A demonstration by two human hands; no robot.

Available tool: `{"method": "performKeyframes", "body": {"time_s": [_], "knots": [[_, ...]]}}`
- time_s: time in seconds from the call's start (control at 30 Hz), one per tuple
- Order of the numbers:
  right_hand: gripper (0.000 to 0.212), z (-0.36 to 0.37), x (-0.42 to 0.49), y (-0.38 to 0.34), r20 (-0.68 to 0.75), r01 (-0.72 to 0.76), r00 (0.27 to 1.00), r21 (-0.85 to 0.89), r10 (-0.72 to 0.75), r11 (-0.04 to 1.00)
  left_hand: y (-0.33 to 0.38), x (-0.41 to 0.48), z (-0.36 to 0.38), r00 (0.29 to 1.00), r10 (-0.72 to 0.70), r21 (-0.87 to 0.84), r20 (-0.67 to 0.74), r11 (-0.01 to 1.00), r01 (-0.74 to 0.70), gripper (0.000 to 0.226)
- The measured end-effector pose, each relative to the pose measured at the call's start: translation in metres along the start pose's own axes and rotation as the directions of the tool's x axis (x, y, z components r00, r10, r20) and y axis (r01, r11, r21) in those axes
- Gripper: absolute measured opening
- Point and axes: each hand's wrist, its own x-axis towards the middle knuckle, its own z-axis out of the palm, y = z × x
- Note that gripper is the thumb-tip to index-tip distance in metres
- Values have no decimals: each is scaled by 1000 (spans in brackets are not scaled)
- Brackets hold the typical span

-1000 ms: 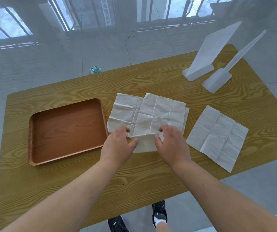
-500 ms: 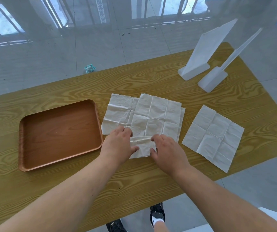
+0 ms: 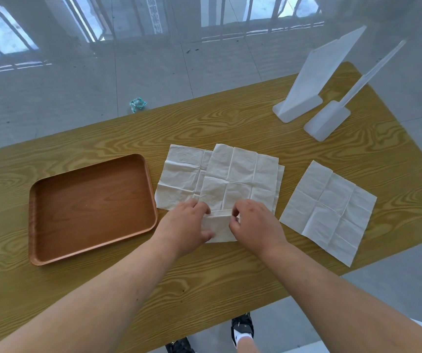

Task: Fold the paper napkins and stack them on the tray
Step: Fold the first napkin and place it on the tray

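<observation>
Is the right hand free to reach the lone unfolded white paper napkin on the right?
Likely yes: only bare wood-grain table lies between the right hand and the lone white napkin, though that hand is pinching the half-folded napkin.

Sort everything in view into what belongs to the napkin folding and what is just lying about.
Belongs: top napkin, held by left hand and right hand; napkin under it; separate napkin at right; tray.
Lying about: wide white stand; narrow white stand; teal scrap.
</observation>
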Motion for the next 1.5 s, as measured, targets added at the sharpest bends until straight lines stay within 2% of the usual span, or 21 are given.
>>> {"method": "performKeyframes", "body": {"time_s": [0.13, 0.27, 0.47, 0.57, 0.63, 0.73, 0.83, 0.9, 0.97, 1.03, 1.13, 1.23, 1.4, 1.5], "knots": [[11, -2, 1, 1, -54, -7, 998, -7, 6, 1000, 1, 2, 1, 999, -34, -20, -14, 999, 34, 69], [9, 0, 1, 2, -29, -28, 999, -7, 27, 1000, 3, 6, 2, 996, -79, -8, -47, 997, 79, 74], [29, 1, -3, 7, 51, -44, 998, 0, 44, 999, 7, 16, 0, 991, -131, -12, -35, 991, 131, 46], [37, -2, -5, 8, 66, -54, 996, 29, 52, 998, 9, 19, -3, 989, -146, -80, -7, 986, 145, 28], [48, -3, -6, 9, 54, -61, 997, 55, 58, 997, 9, 19, -5, 987, -155, -196, 36, 968, 159, 20], [67, -8, -8, 10, -20, -24, 999, 84, 26, 996, 6, 15, -8, 977, -178, -506, 120, 835, 215, 15], [76, -21, -5, 8, 37, -90, 996, 296, 82, 951, 7, 11, -20, 969, -192, -736, 157, 632, 245, 17], [65, -31, 4, 5, 175, -242, 969, 536, 174, 809, 8, 11, -31, 962, -210, -811, 172, 524, 260, 19], [37, -40, 13, 4, 308, -362, 930, 674, 200, 644, 8, 12, -45, 958, -220, -860, 184, 436, 266, 23], [15, -47, 21, 3, 363, -401, 912, 701, 189, 590, 7, 14, -59, 953, -231, -883, 195, 383, 273, 28], [9, -57, 30, -3, 388, -411, 907, 729, 164, 547, 3, 12, -73, 930, -259, -892, 262, 302, 336, 39], [7, -64, 39, -14, 399, -415, 904, 734, 153, 538, -8, 8, -77, 903, -332, -842, 273, 372, 391, 32], [8, -54, 57, -40, 340, -384, 918, 644, 203, 662, -45, 13, -69, 897, -403, -850, 181, 395, 349, 3], [13, -34, 65, -61, 306, -385, 918, 542, 251, 747, -79, 13, -64, 899, -418, -793, 127, 501, 345, 12]]}}
